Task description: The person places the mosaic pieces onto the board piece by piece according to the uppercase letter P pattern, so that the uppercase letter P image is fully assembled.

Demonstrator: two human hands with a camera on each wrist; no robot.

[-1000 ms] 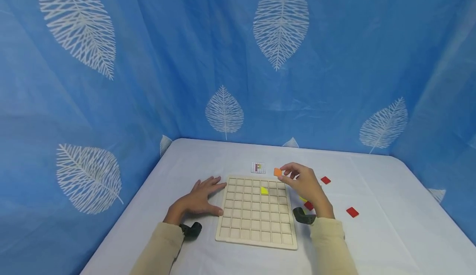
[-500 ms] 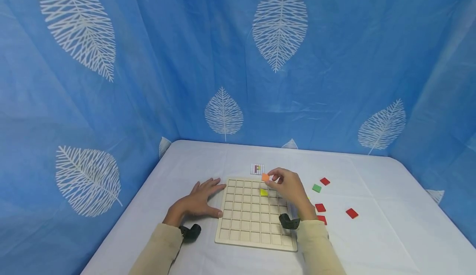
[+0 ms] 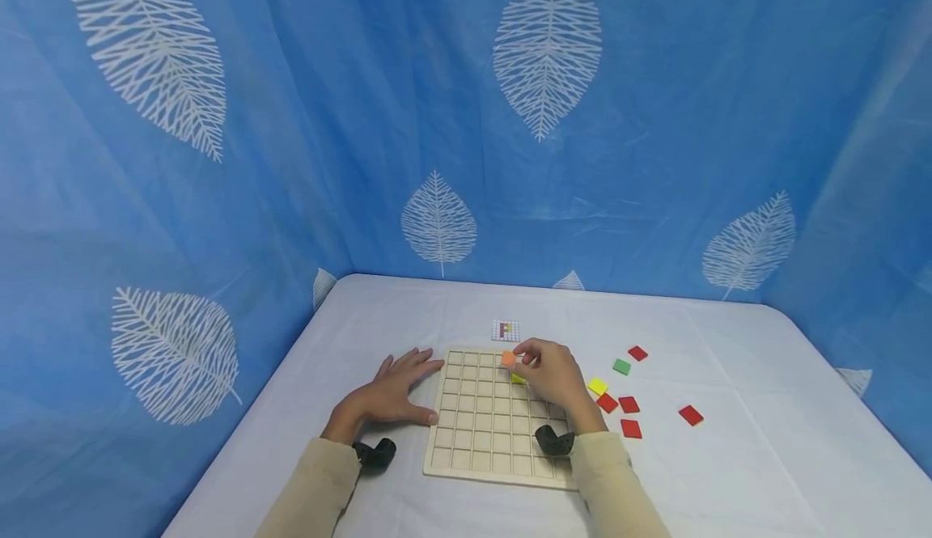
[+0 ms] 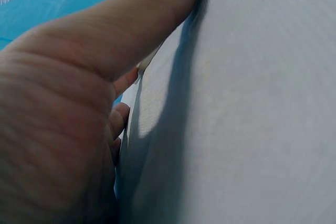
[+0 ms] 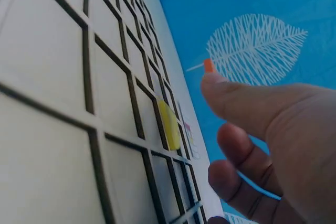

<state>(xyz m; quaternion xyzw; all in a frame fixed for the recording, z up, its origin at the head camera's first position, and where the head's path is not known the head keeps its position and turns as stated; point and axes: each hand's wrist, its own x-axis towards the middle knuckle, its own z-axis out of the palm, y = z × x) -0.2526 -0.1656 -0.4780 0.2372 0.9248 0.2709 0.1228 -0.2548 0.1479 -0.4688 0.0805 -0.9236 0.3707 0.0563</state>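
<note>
A pale wooden grid board (image 3: 480, 445) with square recesses lies on the white table. My right hand (image 3: 551, 374) pinches an orange square tile (image 3: 508, 358) between thumb and finger, over the board's far rows. In the right wrist view the orange tile (image 5: 209, 66) shows past the thumb tip, raised off the grid. One yellow tile (image 5: 169, 124) sits in a recess close by; in the head view the hand partly covers it. My left hand (image 3: 389, 388) rests with spread fingers at the board's left edge, its thumb (image 4: 131, 19) touching the rim.
A small printed card (image 3: 506, 330) with a coloured grid lies beyond the board. To the right are scattered loose tiles: a yellow tile (image 3: 598, 386), a green tile (image 3: 621, 366) and several red ones, including a red tile (image 3: 690, 415). A blue leaf-patterned curtain (image 3: 466, 117) stands behind the table.
My right hand has carried the orange tile leftward and nearer, from beyond the board's far right to over its far rows. Loose tiles formerly hidden by the arm now show. My left hand stays put.
</note>
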